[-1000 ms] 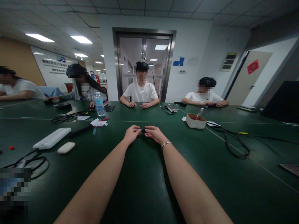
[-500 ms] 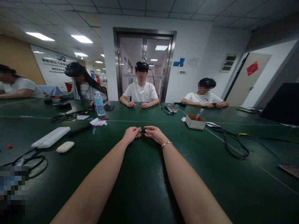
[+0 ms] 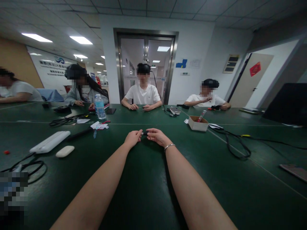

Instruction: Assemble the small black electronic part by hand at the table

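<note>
Both arms stretch out over the dark green table point(image 3: 148, 191), and the lower middle of the frame around them is bare tabletop with room on either side. To the lower left lie a white oval case point(image 3: 65, 151) and a long white power strip point(image 3: 50, 141), with a loop of black cable point(image 3: 31, 166) nearer the left edge. At right centre another black cable point(image 3: 236, 148) loops across a seam in the table, just beyond a small cardboard box point(image 3: 198, 123). A water bottle point(image 3: 99, 106) stands up left of centre, well apart from the hands.

At the centre of the frame the left hand point(image 3: 132, 138) and right hand point(image 3: 156, 136) meet, fingertips pinched narrow on a small dark object point(image 3: 144, 133) held between them just above the table — short, blackish, too small to make out further. A bracelet point(image 3: 169, 146) circles the right wrist.
</note>
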`<state>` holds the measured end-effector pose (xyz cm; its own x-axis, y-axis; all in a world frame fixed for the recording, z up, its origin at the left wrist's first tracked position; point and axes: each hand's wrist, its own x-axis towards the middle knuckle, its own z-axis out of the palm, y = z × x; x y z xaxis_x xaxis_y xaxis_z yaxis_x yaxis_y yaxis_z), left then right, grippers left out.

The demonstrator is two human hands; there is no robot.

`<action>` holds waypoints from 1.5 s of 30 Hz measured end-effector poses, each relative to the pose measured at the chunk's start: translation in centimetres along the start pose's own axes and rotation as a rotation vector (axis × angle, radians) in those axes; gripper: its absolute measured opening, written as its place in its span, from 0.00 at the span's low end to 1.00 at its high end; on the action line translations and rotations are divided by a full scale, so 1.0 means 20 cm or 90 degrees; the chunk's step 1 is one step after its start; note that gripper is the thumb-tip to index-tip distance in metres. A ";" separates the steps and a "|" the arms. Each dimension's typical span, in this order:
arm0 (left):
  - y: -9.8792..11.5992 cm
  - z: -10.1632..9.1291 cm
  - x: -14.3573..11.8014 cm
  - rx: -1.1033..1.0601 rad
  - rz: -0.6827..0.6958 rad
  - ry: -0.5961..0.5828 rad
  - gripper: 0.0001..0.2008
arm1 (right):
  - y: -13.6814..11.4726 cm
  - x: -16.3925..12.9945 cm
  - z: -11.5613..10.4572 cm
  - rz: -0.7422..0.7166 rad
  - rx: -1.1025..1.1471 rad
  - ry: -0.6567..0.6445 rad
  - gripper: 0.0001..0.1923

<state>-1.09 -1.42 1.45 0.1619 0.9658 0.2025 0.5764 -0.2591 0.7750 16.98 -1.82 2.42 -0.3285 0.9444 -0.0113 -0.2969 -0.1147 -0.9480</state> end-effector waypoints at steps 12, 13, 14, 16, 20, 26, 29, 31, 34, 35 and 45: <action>-0.01 0.04 0.02 -0.253 0.122 -0.007 0.15 | -0.01 0.02 -0.03 0.028 0.043 0.029 0.04; -0.01 0.04 0.03 -0.265 0.131 -0.010 0.15 | -0.01 0.02 -0.03 0.028 0.045 0.028 0.05; -0.01 0.04 0.03 -0.273 0.134 -0.013 0.15 | -0.01 0.02 -0.03 0.028 0.045 0.027 0.05; -0.02 0.04 0.03 -0.285 0.125 -0.016 0.15 | -0.01 0.02 -0.02 0.025 0.037 0.025 0.07; -0.02 0.03 0.03 -0.304 0.113 -0.013 0.16 | -0.01 0.01 -0.01 0.019 0.021 0.025 0.08; -0.01 0.03 0.02 -0.281 0.087 -0.007 0.16 | -0.01 0.00 -0.01 0.011 0.007 0.017 0.02; -0.01 0.02 0.02 -0.278 0.059 -0.026 0.17 | 0.00 0.00 -0.02 0.007 0.004 0.014 0.00; -0.01 0.02 0.02 -0.266 0.038 -0.036 0.18 | 0.00 0.00 -0.02 0.008 0.002 0.011 0.01; -0.02 0.01 0.03 -0.226 0.015 -0.040 0.19 | 0.00 0.00 -0.02 0.014 -0.003 0.005 0.04; -0.02 0.01 0.03 -0.207 0.012 -0.036 0.20 | -0.01 0.00 -0.02 0.015 -0.006 0.002 0.05; -0.04 0.01 0.02 -0.062 -0.004 -0.002 0.27 | -0.01 0.01 -0.02 0.025 -0.012 -0.024 0.09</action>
<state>-1.24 -0.78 0.83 0.1607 0.9674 0.1958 0.4972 -0.2508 0.8306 17.36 -1.55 2.38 -0.3732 0.9270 -0.0376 -0.2655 -0.1456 -0.9531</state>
